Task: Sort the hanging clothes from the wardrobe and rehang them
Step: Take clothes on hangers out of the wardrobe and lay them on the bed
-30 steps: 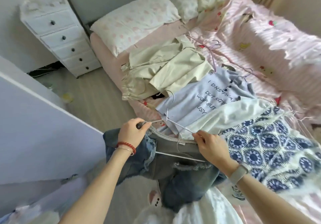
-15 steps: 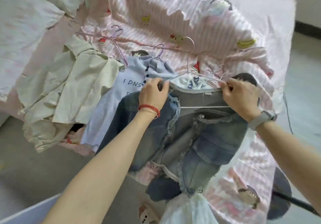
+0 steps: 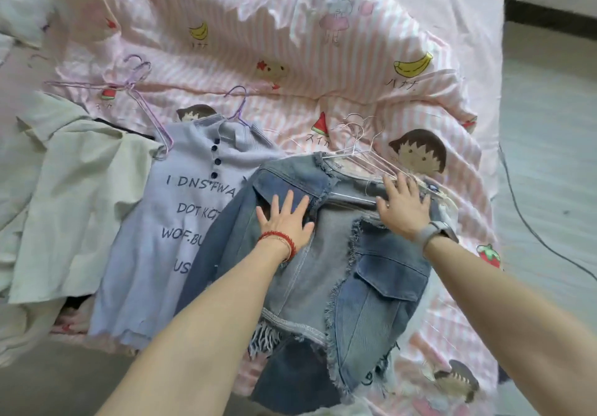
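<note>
A frayed blue denim jacket (image 3: 365, 280) lies flat on the bed, still on a white wire hanger (image 3: 358, 152). My left hand (image 3: 286, 218) presses flat on its left shoulder with fingers spread. My right hand (image 3: 403, 204) lies flat on the right shoulder, fingers straight, near the hanger's bar. To the left a lilac top with printed letters (image 3: 161, 231) lies on a purple hanger (image 3: 239, 105). Further left is a pale green garment (image 3: 74, 196) with another purple hanger (image 3: 135, 92) by its collar.
A pink striped cartoon-print duvet (image 3: 323, 44) covers the bed under the clothes. The bed's right edge drops to a grey floor (image 3: 549, 157) crossed by a dark cable (image 3: 529, 222). A pale pillow (image 3: 16, 2) shows at the upper left.
The denim jacket has gone from being held up by its hanger to lying on the bed. Both hands let go of the hanger and now press flat on the jacket.
</note>
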The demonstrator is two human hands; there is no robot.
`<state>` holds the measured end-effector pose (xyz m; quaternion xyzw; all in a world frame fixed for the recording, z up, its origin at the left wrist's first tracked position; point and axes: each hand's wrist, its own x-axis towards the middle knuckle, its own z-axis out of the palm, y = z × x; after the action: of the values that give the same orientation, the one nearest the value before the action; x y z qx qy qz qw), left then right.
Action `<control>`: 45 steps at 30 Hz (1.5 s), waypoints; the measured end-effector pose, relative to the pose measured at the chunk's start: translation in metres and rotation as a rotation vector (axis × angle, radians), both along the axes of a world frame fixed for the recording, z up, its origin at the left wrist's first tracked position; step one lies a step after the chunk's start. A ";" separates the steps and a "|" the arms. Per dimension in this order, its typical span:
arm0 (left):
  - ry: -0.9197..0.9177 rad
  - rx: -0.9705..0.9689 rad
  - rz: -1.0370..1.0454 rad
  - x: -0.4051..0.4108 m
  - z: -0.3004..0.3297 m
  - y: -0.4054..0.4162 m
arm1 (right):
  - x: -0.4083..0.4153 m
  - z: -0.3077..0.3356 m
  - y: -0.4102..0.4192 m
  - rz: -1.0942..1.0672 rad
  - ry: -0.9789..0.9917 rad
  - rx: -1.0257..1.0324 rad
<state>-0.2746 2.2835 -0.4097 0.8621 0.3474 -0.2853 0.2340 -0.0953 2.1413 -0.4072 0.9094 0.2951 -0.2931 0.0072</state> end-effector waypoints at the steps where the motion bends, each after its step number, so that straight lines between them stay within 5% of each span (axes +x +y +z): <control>1: 0.007 0.013 -0.007 -0.004 -0.001 -0.001 | -0.009 -0.003 0.004 0.012 0.021 0.015; 10: -0.245 0.361 0.118 -0.071 0.056 0.048 | -0.097 0.044 0.083 0.229 -0.127 0.340; 15: -0.204 0.488 0.440 -0.211 0.092 0.045 | -0.198 0.084 0.124 0.480 -0.099 0.489; 21: -0.152 0.647 0.858 -0.416 0.141 -0.029 | -0.389 0.125 0.133 1.021 0.059 0.618; 31: 0.130 1.061 1.438 -0.687 0.213 -0.272 | -0.728 0.178 0.026 1.892 0.413 0.754; 35: 0.282 1.159 1.671 -0.755 0.244 -0.360 | -0.831 0.197 -0.028 2.090 0.517 0.806; 41: 0.589 1.489 1.660 -0.826 0.303 -0.452 | -0.949 0.241 -0.098 2.282 0.688 0.866; 45: 0.775 1.482 1.793 -0.865 0.330 -0.496 | -1.018 0.275 -0.146 2.306 0.917 0.833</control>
<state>-1.1395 1.7876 -0.0800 0.1008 0.9426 0.0058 -0.3183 -1.1128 1.9952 -0.1320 -0.1128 0.9427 -0.2867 -0.1281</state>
